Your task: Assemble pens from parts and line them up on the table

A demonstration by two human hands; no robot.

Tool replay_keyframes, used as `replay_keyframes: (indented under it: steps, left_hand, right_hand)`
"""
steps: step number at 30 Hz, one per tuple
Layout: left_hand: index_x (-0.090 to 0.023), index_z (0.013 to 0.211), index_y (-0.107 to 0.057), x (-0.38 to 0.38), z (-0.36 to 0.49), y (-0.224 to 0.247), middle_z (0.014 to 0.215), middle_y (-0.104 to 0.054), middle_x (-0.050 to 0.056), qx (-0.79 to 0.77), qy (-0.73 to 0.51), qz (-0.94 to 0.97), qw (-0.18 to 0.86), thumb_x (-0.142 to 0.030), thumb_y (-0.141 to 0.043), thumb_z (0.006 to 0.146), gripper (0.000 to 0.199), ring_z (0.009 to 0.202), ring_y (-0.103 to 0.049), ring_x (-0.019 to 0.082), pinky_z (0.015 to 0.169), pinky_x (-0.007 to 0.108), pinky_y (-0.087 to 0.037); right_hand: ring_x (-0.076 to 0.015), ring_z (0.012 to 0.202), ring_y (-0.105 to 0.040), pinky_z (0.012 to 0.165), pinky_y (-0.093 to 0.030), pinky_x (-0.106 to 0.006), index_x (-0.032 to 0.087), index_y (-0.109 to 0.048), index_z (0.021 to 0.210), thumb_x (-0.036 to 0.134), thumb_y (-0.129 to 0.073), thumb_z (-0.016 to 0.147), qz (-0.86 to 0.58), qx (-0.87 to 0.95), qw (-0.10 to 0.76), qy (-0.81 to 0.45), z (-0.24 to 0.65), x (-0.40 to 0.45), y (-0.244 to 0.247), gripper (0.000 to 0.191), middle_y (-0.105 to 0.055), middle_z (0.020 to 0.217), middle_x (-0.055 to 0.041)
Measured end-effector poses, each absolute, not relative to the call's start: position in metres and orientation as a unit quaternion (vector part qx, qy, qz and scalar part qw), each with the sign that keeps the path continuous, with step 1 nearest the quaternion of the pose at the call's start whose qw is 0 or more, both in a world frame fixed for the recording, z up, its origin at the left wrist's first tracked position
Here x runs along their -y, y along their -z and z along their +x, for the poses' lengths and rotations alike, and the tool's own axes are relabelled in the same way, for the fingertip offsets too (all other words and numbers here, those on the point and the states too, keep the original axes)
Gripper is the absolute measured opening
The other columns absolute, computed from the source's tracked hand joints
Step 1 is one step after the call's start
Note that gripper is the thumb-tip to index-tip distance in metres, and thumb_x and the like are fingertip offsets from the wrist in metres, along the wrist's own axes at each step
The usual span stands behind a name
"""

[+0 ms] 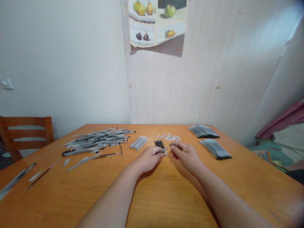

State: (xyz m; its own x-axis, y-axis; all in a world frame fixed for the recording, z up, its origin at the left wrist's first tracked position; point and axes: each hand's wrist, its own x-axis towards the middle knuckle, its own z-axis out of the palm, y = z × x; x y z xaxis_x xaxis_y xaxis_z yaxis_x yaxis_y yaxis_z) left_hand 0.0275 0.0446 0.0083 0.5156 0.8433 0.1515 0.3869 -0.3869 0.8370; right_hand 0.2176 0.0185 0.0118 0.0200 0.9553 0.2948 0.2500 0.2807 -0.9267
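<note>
Near the middle of the wooden table (163, 190), my left hand (150, 158) is closed on a thin grey pen part (162, 150) that points to the right. Just right of it, my right hand (181, 152) has its fingertips pinched together; what they hold, if anything, is too small to make out. Behind my hands lie a row of black pen parts (159, 143) and a scatter of small white pieces (169, 137). A row of clear tubes (139, 143) lies to the left of the black parts.
A large loose pile of pens (99, 139) covers the back left. Separate pen parts (42, 176) lie at the left. Two neat rows of pens (203, 131) (215, 148) lie at the right. A wooden chair (27, 133) stands beyond the left edge.
</note>
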Motion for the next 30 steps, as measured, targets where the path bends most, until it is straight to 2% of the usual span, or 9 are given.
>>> replay_keyframes:
  steps: [7, 11, 16, 23, 30]
  left_hand:
    - [-0.014, 0.096, -0.069, -0.042, 0.028, -0.008, 0.068, -0.052, -0.002, -0.379, -0.299, 0.718, 0.501, -0.037, -0.058, 0.083, 0.028, 0.058, -0.039, 0.009, 0.057, 0.024, -0.028]
    - [-0.012, 0.1, -0.066, -0.04, 0.027, -0.01, 0.075, -0.057, 0.001, -0.369, -0.302, 0.659, 0.582, -0.037, -0.062, 0.081, 0.032, 0.059, -0.047, 0.009, 0.058, 0.023, -0.034]
    - [-0.01, 0.101, -0.065, -0.039, 0.024, -0.015, 0.08, -0.063, 0.006, -0.348, -0.306, 0.614, 0.639, -0.048, -0.065, 0.08, 0.043, 0.06, -0.053, 0.01, 0.058, 0.024, -0.04]
    - [-0.013, 0.11, -0.063, -0.042, 0.023, -0.013, 0.082, -0.062, 0.005, -0.326, -0.325, 0.585, 0.668, -0.047, -0.065, 0.082, 0.044, 0.06, -0.054, 0.01, 0.056, 0.023, -0.04]
    - [-0.013, 0.108, -0.064, -0.043, 0.023, -0.011, 0.082, -0.062, 0.005, -0.333, -0.328, 0.577, 0.669, -0.047, -0.066, 0.081, 0.043, 0.058, -0.053, 0.008, 0.055, 0.022, -0.037]
  right_hand:
    - [-0.0149, 0.063, -0.061, 0.062, -0.048, -0.028, 0.017, -0.072, 0.107, 0.027, -0.048, 0.083, -0.501, 0.663, 0.476, -0.288, 0.214, -0.017, -0.005, 0.035, -0.07, 0.079, -0.0032]
    - [-0.0154, 0.066, -0.063, 0.067, -0.051, -0.03, 0.017, -0.071, 0.114, 0.026, -0.045, 0.085, -0.509, 0.692, 0.457, -0.232, 0.214, -0.014, -0.006, 0.04, -0.072, 0.086, -0.0052]
    - [-0.0152, 0.068, -0.065, 0.068, -0.053, -0.03, 0.021, -0.068, 0.123, 0.023, -0.043, 0.087, -0.487, 0.728, 0.445, -0.186, 0.216, -0.014, -0.006, 0.043, -0.073, 0.089, -0.0042]
    - [-0.0154, 0.071, -0.065, 0.072, -0.052, -0.03, 0.021, -0.066, 0.126, 0.021, -0.044, 0.088, -0.482, 0.739, 0.45, -0.139, 0.216, -0.013, -0.008, 0.044, -0.073, 0.091, -0.0049]
    - [-0.0155, 0.07, -0.063, 0.072, -0.051, -0.03, 0.023, -0.065, 0.127, 0.018, -0.043, 0.087, -0.472, 0.749, 0.443, -0.143, 0.213, -0.01, -0.011, 0.047, -0.069, 0.08, -0.0025]
